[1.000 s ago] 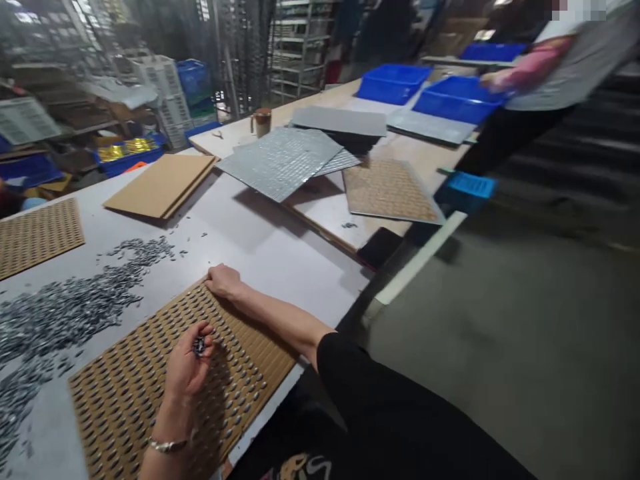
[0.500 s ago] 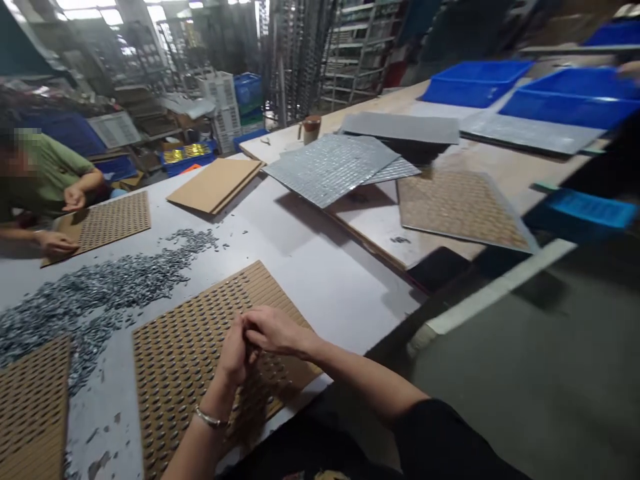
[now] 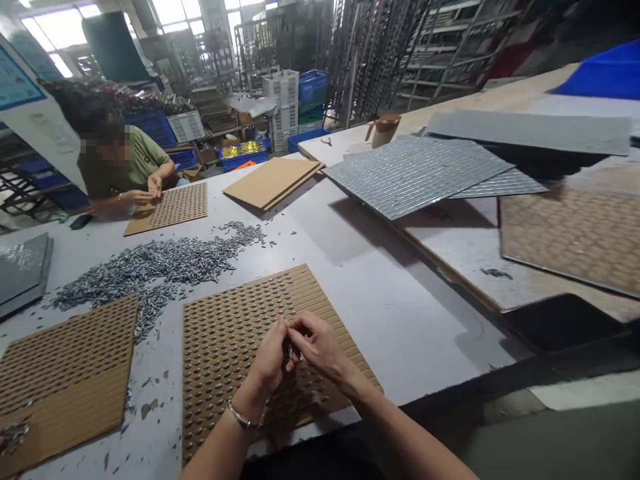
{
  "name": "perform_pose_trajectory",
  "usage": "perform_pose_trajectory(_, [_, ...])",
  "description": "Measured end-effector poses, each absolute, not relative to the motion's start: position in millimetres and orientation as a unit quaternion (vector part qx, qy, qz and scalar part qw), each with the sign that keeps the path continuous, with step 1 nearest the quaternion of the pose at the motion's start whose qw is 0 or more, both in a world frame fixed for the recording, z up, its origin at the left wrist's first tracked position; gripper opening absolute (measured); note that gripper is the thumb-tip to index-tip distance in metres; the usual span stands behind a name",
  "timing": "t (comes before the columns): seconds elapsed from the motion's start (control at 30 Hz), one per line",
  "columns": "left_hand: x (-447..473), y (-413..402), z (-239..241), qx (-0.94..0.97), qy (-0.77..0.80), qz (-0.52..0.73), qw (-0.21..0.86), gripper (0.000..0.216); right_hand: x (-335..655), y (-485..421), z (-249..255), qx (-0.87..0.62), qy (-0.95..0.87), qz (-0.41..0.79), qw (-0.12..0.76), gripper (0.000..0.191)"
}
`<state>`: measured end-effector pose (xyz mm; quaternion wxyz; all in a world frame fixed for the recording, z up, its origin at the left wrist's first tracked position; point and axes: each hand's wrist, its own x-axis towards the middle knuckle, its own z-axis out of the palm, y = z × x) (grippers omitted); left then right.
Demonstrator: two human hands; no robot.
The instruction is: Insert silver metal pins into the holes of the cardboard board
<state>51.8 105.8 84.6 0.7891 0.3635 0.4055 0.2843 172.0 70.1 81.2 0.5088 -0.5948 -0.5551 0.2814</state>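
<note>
Head view, stock as seen.

Hands, two, both mine. My left hand (image 3: pixel 270 357) has its fingers curled almost closed, tips pinching small dark metal pieces (image 3: pixel 289 348); I cannot tell how many. My right hand (image 3: pixel 317 343) has thumb and fingertips drawn together on the same pieces, touching the left. One silver bracelet (image 3: pixel 239 417) is on my left wrist.

Brown perforated boards with oval pockets, four. One brown perforated board (image 3: pixel 225 333) lies under my hands on the grey table top (image 3: pixel 400 300). A second board (image 3: pixel 65 373) lies just left of it. A third board (image 3: pixel 173 207) lies in front of a co-worker in a green shirt (image 3: pixel 125 167). A fourth board (image 3: pixel 575 233) lies on the raised bench to the right.

One loose heap of small grey metal pieces (image 3: pixel 155 263) lies between my board and the co-worker's.

One stack of plain brown boards (image 3: pixel 273 181).

Two silvery filled panels (image 3: pixel 415 173), overlapping, their edge hanging over the grey table.

One brown cup (image 3: pixel 385 130) stands behind them.

One blue bin (image 3: pixel 605 70), far right.

Writing: one blue wall poster (image 3: pixel 15 83), too small to read.
</note>
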Motion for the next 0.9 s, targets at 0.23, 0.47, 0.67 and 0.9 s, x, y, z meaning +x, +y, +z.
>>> perform_pose_trajectory(0.23, [42.0,99.2,90.3,0.365,0.367,0.257,0.816,0.038,173.4,55.1,80.6,-0.584,-0.495,0.362,0.532,0.022])
perform_pose_trajectory(0.47, [48.0,91.3,87.8,0.364,0.376,0.259,0.812,0.039,183.9,40.8,78.1,-0.574,-0.471,0.412,0.529,0.025])
perform_pose_trajectory(0.67, [50.6,92.8,88.4,0.296,0.363,0.224,0.855,0.034,188.2,44.4,75.4,-0.563,-0.434,0.426,0.560,0.025])
perform_pose_trajectory(0.9, [41.0,112.8,83.0,0.218,0.416,0.294,0.832,0.017,236.2,116.5,47.8,-0.636,-0.445,0.366,0.514,0.023])
